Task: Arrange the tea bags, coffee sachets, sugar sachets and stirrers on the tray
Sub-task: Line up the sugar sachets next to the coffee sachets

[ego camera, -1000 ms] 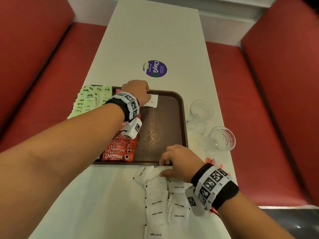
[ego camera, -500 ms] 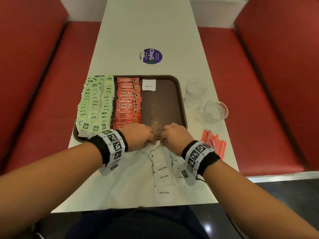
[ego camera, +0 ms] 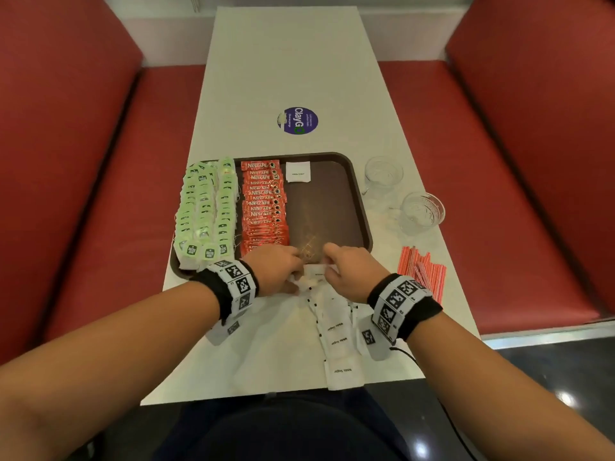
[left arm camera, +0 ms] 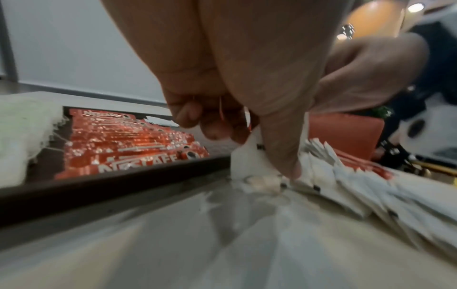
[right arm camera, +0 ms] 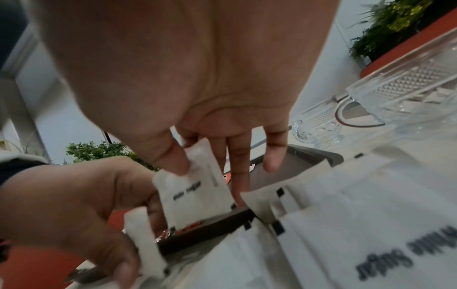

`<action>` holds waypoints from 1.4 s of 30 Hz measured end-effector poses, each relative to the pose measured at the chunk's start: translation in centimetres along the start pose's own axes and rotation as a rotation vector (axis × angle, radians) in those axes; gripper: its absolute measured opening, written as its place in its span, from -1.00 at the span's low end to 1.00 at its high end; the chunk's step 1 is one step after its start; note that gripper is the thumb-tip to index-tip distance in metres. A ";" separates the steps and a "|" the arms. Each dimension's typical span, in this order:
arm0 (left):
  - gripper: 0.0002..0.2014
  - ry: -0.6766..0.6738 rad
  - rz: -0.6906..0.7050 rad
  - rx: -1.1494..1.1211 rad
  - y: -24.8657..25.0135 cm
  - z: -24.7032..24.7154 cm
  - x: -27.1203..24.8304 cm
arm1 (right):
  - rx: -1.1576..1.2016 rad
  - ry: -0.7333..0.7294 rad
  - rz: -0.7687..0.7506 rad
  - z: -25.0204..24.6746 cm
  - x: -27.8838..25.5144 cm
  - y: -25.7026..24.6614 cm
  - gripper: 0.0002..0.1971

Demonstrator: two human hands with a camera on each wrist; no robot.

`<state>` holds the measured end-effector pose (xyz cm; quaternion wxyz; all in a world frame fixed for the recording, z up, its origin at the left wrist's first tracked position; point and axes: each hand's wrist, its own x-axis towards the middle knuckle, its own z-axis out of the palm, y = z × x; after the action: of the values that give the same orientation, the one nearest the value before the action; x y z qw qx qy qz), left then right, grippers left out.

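A brown tray (ego camera: 362,207) holds rows of green tea bags (ego camera: 206,207), a column of red coffee sachets (ego camera: 263,201) and one white sugar sachet (ego camera: 298,172) at its far edge. A pile of sugar sachets (ego camera: 336,331) lies on the table in front of the tray. Both hands meet at the pile's far end, by the tray's near rim. My right hand (ego camera: 327,264) pinches a sugar sachet (right arm camera: 195,187) between thumb and fingers. My left hand (ego camera: 296,274) pinches another sugar sachet (right arm camera: 146,240), thumb pointing down (left arm camera: 284,156). Red stirrers (ego camera: 421,271) lie to the right.
Two clear glass cups (ego camera: 382,174) (ego camera: 422,211) stand right of the tray. A round purple sticker (ego camera: 297,120) sits on the white table (ego camera: 283,61) beyond it. Red bench seats (ego camera: 100,194) flank the table on both sides. The tray's right half is bare.
My left hand has come back from the tray's far edge, leaving one sugar sachet there, and has joined my right hand at the pile. Both hands now hold sachets.
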<state>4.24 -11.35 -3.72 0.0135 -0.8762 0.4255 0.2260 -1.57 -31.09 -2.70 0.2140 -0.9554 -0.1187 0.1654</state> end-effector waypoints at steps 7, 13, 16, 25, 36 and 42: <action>-0.69 0.187 -0.185 -0.269 -2.8 -1.4 -1.7 | 0.205 0.080 0.134 -0.2 0.5 -1.7 -0.82; -0.82 0.324 -0.141 -0.377 -4.3 -2.6 -3.6 | 0.343 0.115 0.207 0.1 1.4 -4.5 -0.78; -0.88 0.341 -0.126 -0.393 -4.6 -3.0 -4.5 | 0.385 0.117 0.206 0.5 1.8 -5.9 -0.79; -0.93 0.413 -0.216 -0.511 -3.6 -4.2 -6.1 | 0.525 0.216 0.055 -0.2 2.8 -5.6 -0.90; -0.84 0.526 -0.278 -0.701 0.4 -7.4 -2.7 | 0.530 0.218 -0.202 -4.1 2.6 -0.2 -0.77; -0.95 0.745 -0.386 -0.834 1.0 -8.1 -0.5 | 0.523 0.285 -0.168 -6.0 3.7 2.3 -0.80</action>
<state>6.31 -13.38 3.93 -0.4413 -0.8895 0.1096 0.0446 4.34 -34.19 0.40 0.4800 -0.8683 -0.1196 0.0366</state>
